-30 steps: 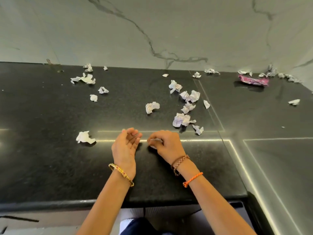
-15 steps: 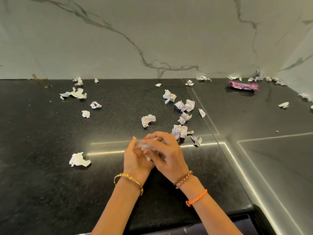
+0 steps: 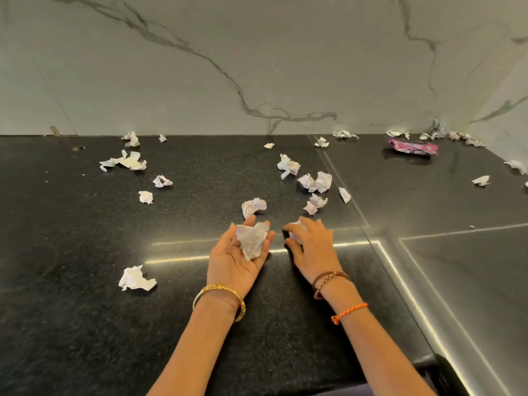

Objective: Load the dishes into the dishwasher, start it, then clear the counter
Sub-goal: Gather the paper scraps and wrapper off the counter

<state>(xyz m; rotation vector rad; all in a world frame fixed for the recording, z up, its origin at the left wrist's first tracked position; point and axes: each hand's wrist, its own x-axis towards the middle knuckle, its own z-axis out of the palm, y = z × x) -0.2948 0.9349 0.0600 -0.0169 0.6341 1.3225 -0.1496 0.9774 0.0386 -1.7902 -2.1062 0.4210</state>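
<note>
A crumpled paper (image 3: 251, 240) lies in the upturned left hand (image 3: 238, 257); the right hand (image 3: 313, 247) apparently clutches another scrap (image 3: 294, 227).

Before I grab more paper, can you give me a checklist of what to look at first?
1. Left hand is palm up with a crumpled paper lying on it: ok.
2. Right hand has its fingers curled round a white scrap on the counter: ok, but whether it is lifted yet: cannot tell.
3. Room left in the left palm for more: cannot tell.
4. Nearest loose paper ball lies just beyond the left fingertips: ok.
5. Counter cleared: not ok, many scraps remain, plus a pink wrapper near the wall.
6. A bin to drop them in: cannot tell, none in view.
</note>
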